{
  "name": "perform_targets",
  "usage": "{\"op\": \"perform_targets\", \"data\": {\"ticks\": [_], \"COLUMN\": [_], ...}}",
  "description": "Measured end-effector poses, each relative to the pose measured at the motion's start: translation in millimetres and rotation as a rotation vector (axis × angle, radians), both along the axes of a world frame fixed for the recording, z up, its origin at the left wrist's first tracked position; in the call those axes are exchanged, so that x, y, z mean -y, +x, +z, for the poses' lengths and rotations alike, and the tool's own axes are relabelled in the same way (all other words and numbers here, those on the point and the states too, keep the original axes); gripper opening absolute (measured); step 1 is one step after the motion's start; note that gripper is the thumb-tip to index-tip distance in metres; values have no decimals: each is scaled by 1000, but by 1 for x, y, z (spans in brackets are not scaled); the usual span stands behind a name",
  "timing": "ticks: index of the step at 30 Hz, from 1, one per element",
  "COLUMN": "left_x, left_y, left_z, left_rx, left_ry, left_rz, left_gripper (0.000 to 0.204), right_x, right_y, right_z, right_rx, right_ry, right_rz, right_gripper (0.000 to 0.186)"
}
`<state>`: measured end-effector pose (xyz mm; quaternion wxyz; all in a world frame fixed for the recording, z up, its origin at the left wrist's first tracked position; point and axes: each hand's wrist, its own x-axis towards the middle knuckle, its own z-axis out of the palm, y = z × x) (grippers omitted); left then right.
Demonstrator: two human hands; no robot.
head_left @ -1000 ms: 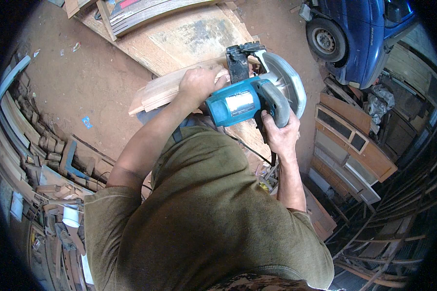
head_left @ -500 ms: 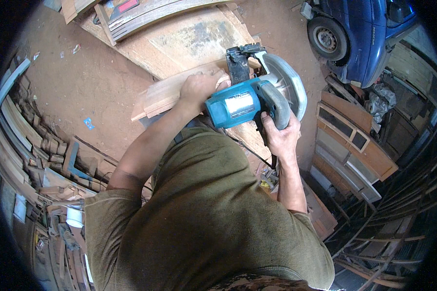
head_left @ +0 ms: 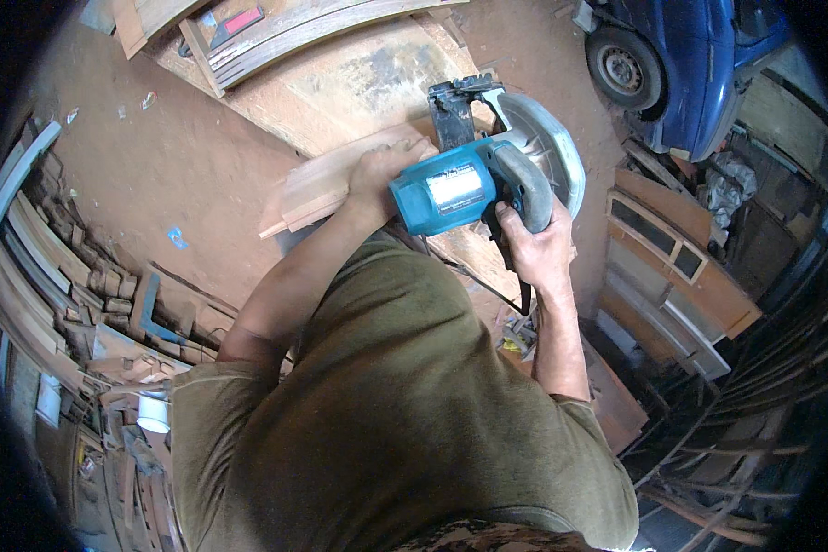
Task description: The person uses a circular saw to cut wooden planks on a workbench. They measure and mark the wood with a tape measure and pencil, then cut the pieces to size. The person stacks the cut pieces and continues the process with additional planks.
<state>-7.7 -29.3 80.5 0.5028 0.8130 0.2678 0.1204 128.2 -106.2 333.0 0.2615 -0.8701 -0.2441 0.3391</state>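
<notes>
A person's right hand (head_left: 535, 247) wraps its fingers around the circular saw (head_left: 488, 179) handle; the left hand (head_left: 382, 175) presses flat on the plank (head_left: 317, 189) beside it (cut apparently underway, unfinished).

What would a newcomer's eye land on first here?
The teal circular saw at upper centre, its handle gripped by the right hand. Just left of it, the left hand presses down on a wooden board. A blue vehicle sits at upper right.
</notes>
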Motion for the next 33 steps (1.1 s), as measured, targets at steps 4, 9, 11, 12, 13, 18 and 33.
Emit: {"op": "perform_targets", "data": {"ticks": [4, 9, 11, 12, 13, 18, 33], "left_x": [-19, -24, -24, -24, -25, -25, -70], "left_y": [1, 10, 11, 11, 11, 5, -35], "left_z": [40, 52, 55, 57, 57, 49, 129], "left_rx": [-233, -312, -312, -314, -318, -173, -238], "left_ry": [114, 45, 60, 45, 42, 175, -39], "left_rz": [-152, -119, -101, -104, -103, -93, -165], "left_gripper": [43, 47, 47, 46, 46, 52, 61], "right_x": [5, 28, 45, 55, 63, 128, 383], "right_y": [-1, -5, -9, -13, -19, -31, 76], "right_z": [7, 3, 2, 3, 1, 10, -183], "right_rx": [-95, -61, -47, -37, 20, 16, 405], "right_ry": [-107, -22, -54, -70, -17, 85, -826], "right_rz": [-91, -43, -73, -89, -70, -365, 146], "right_gripper": [39, 36, 35, 35, 34, 28, 33]}}
